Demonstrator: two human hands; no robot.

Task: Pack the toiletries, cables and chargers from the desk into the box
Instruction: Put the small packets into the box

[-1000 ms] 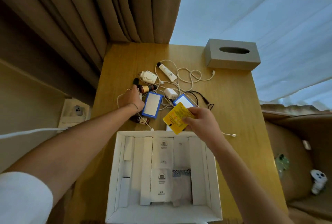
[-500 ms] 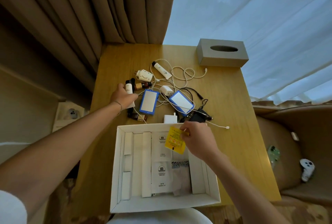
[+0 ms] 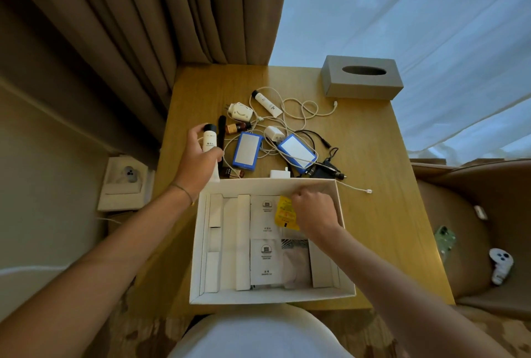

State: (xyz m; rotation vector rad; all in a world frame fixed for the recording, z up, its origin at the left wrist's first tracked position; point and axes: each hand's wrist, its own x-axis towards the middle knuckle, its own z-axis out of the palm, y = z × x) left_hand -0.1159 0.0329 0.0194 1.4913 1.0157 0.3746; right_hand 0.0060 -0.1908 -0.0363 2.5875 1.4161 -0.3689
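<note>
A white box (image 3: 270, 296) stands open at the desk's near edge, with white packets and dividers inside. My right hand (image 3: 313, 212) is down in its far right part, holding a yellow sachet (image 3: 284, 212) against the packets. My left hand (image 3: 198, 161) grips a white tube with a black cap (image 3: 209, 140), lifted just beyond the box's far left corner. Behind the box lie two blue-edged power banks (image 3: 247, 150) (image 3: 297, 152), white chargers (image 3: 240, 111) (image 3: 274, 133), a white cable (image 3: 304, 106), a black cable (image 3: 319, 138), another tube (image 3: 265, 102) and small brown bottles (image 3: 237, 128).
A grey tissue box (image 3: 362, 77) stands at the desk's far right corner. Brown curtains (image 3: 161, 13) hang behind the desk on the left. A wall socket (image 3: 128, 175) sits left of the desk, and an upholstered seat (image 3: 474, 228) with small items on it is at the right.
My right hand has carried the yellow sachet from above the desk down into the box. My left hand has picked up the white tube and raised it.
</note>
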